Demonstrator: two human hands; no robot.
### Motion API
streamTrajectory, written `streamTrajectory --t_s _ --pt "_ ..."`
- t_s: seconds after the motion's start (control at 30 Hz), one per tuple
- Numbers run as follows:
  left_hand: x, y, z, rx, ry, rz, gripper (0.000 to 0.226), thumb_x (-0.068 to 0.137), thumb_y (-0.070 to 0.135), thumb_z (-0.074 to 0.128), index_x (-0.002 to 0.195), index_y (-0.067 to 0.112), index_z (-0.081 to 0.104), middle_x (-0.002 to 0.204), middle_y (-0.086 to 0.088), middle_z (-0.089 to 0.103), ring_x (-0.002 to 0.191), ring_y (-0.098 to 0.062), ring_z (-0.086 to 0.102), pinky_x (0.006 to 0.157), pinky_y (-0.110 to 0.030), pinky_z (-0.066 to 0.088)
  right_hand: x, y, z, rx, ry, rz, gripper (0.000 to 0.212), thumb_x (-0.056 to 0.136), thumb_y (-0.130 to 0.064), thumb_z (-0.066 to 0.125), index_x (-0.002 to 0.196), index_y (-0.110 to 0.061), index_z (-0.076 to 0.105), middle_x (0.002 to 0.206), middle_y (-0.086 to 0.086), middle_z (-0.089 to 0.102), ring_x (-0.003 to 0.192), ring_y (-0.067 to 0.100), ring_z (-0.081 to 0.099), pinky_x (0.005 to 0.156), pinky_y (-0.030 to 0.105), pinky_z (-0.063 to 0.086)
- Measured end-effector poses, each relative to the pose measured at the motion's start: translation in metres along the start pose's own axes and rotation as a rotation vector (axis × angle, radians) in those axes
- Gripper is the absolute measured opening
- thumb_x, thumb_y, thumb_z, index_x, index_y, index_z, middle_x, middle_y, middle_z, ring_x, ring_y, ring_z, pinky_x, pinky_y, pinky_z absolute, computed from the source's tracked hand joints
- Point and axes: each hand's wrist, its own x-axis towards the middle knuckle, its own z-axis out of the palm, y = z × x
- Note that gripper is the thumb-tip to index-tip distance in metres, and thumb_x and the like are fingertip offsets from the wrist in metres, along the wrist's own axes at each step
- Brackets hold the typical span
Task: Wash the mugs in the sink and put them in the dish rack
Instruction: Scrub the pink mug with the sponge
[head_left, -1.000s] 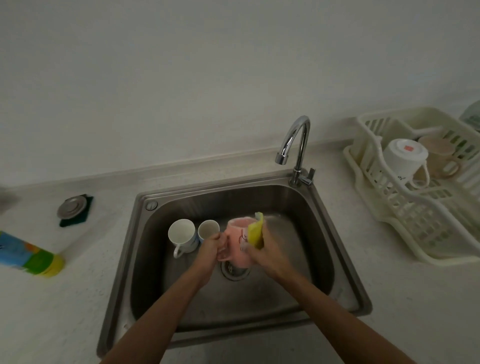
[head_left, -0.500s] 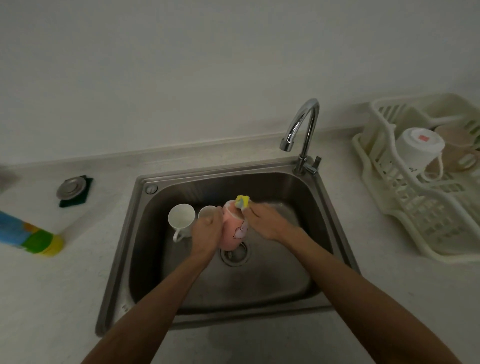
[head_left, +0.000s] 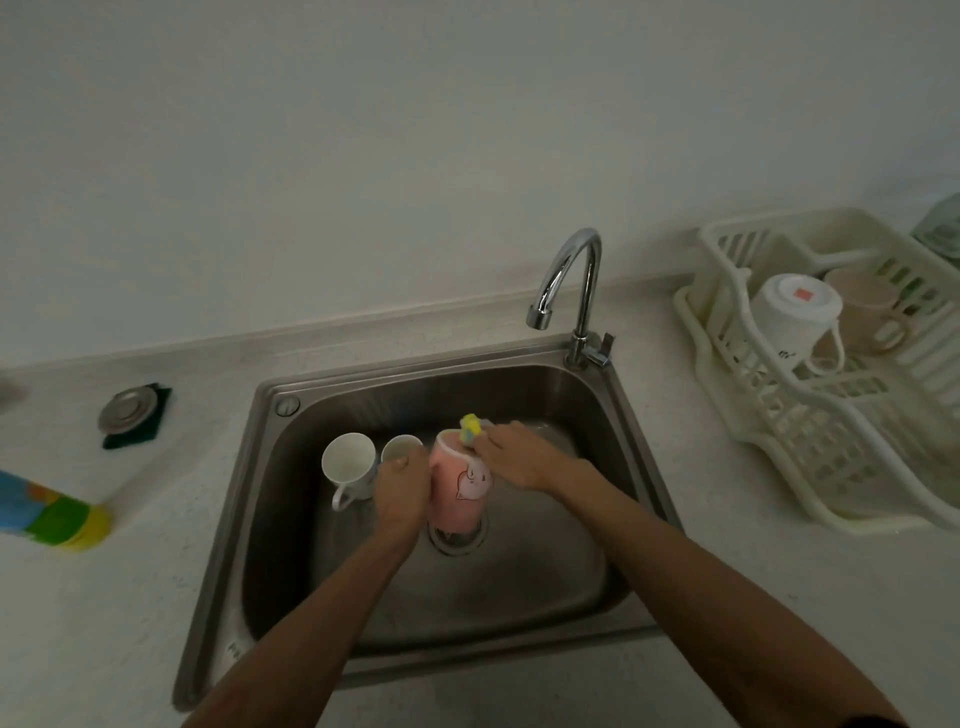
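Over the drain of the steel sink (head_left: 291, 519), my left hand (head_left: 400, 488) grips a pink mug (head_left: 462, 488) with a cartoon print on its left side. My right hand (head_left: 519, 457) holds a yellow sponge (head_left: 470, 427) pushed into the mug's mouth. Two white mugs stand in the sink to the left, a larger one (head_left: 348, 462) with its handle toward me and a smaller one (head_left: 401, 448) partly hidden by my left hand. In the cream dish rack (head_left: 810, 447) at the right, a white mug (head_left: 792, 312) lies upside down beside a beige mug (head_left: 865, 312).
The chrome tap (head_left: 571, 291) arches over the sink's back right corner. On the counter at the left lie a metal drain stopper (head_left: 127, 410) on a dark green pad and a colourful bottle (head_left: 47, 512) on its side.
The pink mug has turned upright with its mouth away from me. My right hand has moved the sponge from the mug's side to its rim and inside.
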Motion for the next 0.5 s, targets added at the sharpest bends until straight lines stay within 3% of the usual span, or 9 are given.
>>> streamTrajectory --t_s 0.1,0.13,0.2,0.27,0.37,0.4,0.47,0.5 --pt "0.000 0.003 -0.004 0.231 0.083 0.104 0.024 0.095 0.021 0.050 0.084 0.004 0.062 0.079 -0.015 0.065 0.078 -0.032 0.063 0.066 -0.039 0.049 -0.006 -0.008 0.006 -0.004 0.031 -0.081 0.038 0.106 -0.027 0.028 0.119 -0.005 0.056 0.120 0.012 0.058 0.109 0.026 0.055 0.094 0.035 0.040" --pt "0.001 0.000 -0.005 0.356 0.089 0.188 0.020 0.095 0.017 0.049 0.093 0.001 0.062 0.086 -0.017 0.067 0.084 -0.036 0.066 0.067 -0.040 0.049 -0.006 -0.012 0.007 -0.009 0.020 -0.075 0.038 0.106 -0.026 0.029 0.121 -0.003 0.055 0.122 0.014 0.058 0.111 0.027 0.054 0.092 0.033 0.040" --pt "-0.004 0.006 -0.008 0.420 0.094 0.162 0.021 0.097 0.017 0.045 0.108 0.005 0.058 0.100 -0.013 0.067 0.097 -0.033 0.065 0.074 -0.036 0.050 -0.003 -0.012 0.004 0.000 0.000 -0.032 0.034 0.106 -0.025 0.029 0.104 -0.008 0.057 0.107 0.013 0.060 0.100 0.028 0.057 0.080 0.031 0.038" --pt "0.000 0.003 -0.015 0.415 0.111 0.192 0.023 0.098 0.016 0.042 0.117 0.007 0.053 0.112 -0.011 0.066 0.104 -0.027 0.063 0.081 -0.034 0.049 -0.004 -0.011 0.004 0.008 0.030 -0.031 0.034 0.106 -0.028 0.027 0.100 -0.013 0.057 0.102 0.009 0.061 0.096 0.024 0.058 0.084 0.036 0.041" --pt "0.007 -0.005 -0.020 0.319 0.220 0.153 0.028 0.100 0.015 0.036 0.125 0.009 0.047 0.117 -0.011 0.065 0.108 -0.026 0.062 0.086 -0.035 0.048 -0.008 -0.027 0.010 0.023 0.038 -0.062 0.041 0.106 -0.028 0.027 0.131 -0.006 0.050 0.133 0.011 0.055 0.118 0.026 0.053 0.101 0.034 0.038" --pt "0.009 -0.008 -0.022 0.363 0.170 0.224 0.028 0.100 0.016 0.036 0.126 0.010 0.046 0.117 -0.010 0.065 0.108 -0.025 0.062 0.086 -0.035 0.048 -0.006 -0.031 0.011 0.021 0.012 -0.030 0.040 0.106 -0.028 0.027 0.127 -0.007 0.053 0.129 0.009 0.057 0.115 0.025 0.054 0.095 0.031 0.039" --pt "0.007 -0.009 -0.025 0.301 0.131 0.176 0.028 0.100 0.016 0.039 0.126 0.008 0.046 0.119 -0.011 0.064 0.110 -0.026 0.061 0.089 -0.035 0.047 -0.004 -0.030 0.006 -0.003 -0.004 0.024 0.035 0.106 -0.027 0.026 0.102 -0.009 0.056 0.105 0.007 0.060 0.096 0.023 0.057 0.083 0.032 0.039" --pt "0.008 -0.008 -0.025 0.264 0.118 0.143 0.029 0.100 0.015 0.040 0.126 0.006 0.047 0.120 -0.012 0.063 0.111 -0.027 0.060 0.089 -0.035 0.047 -0.006 -0.029 0.008 0.021 0.027 0.017 0.034 0.106 -0.025 0.027 0.101 -0.008 0.056 0.103 0.009 0.061 0.094 0.022 0.057 0.083 0.034 0.041"
